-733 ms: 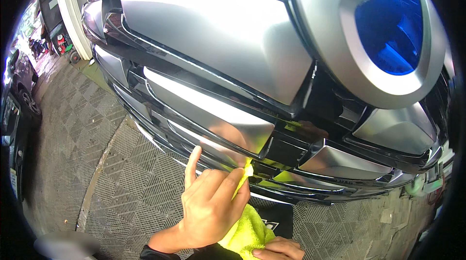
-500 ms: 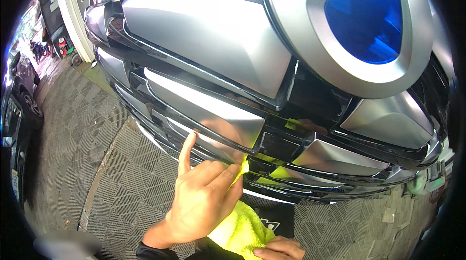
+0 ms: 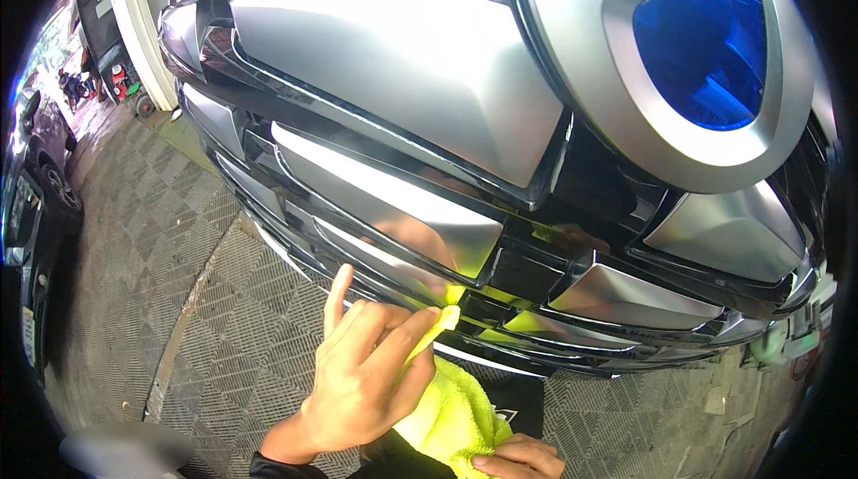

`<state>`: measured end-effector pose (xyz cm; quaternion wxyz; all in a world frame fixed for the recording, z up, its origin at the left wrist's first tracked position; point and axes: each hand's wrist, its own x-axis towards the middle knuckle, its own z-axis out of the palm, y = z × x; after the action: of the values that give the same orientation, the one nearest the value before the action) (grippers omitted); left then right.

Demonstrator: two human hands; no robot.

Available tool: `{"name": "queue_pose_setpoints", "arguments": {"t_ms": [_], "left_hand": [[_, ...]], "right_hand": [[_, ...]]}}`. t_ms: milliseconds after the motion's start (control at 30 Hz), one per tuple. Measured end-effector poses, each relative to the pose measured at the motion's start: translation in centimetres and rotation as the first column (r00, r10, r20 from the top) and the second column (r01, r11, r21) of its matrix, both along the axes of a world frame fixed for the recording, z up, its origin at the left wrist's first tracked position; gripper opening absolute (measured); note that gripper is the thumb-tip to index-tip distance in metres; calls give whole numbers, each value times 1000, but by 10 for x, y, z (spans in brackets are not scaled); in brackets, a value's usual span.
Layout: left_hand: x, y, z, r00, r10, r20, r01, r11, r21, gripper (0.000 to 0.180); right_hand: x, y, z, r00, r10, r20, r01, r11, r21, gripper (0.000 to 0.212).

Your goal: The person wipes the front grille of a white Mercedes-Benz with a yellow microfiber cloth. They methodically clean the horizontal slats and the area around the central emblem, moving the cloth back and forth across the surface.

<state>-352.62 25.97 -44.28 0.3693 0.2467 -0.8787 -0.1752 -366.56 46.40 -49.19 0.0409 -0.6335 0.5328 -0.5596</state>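
Observation:
In front of the car grille (image 3: 384,184), with its satin silver panels and glossy black bars, my left hand (image 3: 366,372) pinches one end of a bright yellow-green microfiber cloth (image 3: 456,416). A small tip of the cloth sticks out beyond the fingertips, close to the lower bars; whether it touches them I cannot tell. One finger of this hand points up and away from the pinch. Lower down, at the bottom edge, my right hand (image 3: 518,459) grips the hanging bulk of the same cloth.
A large silver emblem with a blue inset (image 3: 702,50) fills the upper right. Ribbed grey floor tiles (image 3: 259,345) lie below the grille. Far left stands a dark car (image 3: 40,184), near a white pillar (image 3: 138,28). A dark mat (image 3: 527,399) lies beyond the cloth.
My left hand has drawn slightly down and back from the lower grille bars with the cloth end. The grille has shifted a little rightward in view. My right hand has hardly moved.

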Motion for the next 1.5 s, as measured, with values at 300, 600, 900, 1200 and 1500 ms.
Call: {"name": "queue_pose_setpoints", "arguments": {"t_ms": [300,600,900,1200,1500], "left_hand": [[-17,7,-12,998,57,14,-52,974,-219,40],[-23,10,-22,998,64,19,-50,905,-422,47],[-3,16,-22,983,158,-93,-178,939,-295,46],[-26,14,-34,988,147,-51,-153,872,-464,39],[-1,5,-21,997,-67,22,71,931,-358,48]], "right_hand": [[-2,0,3,1000,6,-6,-6,1000,22,32],[-1,-2,3,998,50,-46,-50,999,12,31],[4,2,3,1000,5,9,-6,1000,22,32],[-3,4,0,999,-40,1,40,999,34,22],[1,-6,7,992,-117,-35,118,993,14,20]]}}
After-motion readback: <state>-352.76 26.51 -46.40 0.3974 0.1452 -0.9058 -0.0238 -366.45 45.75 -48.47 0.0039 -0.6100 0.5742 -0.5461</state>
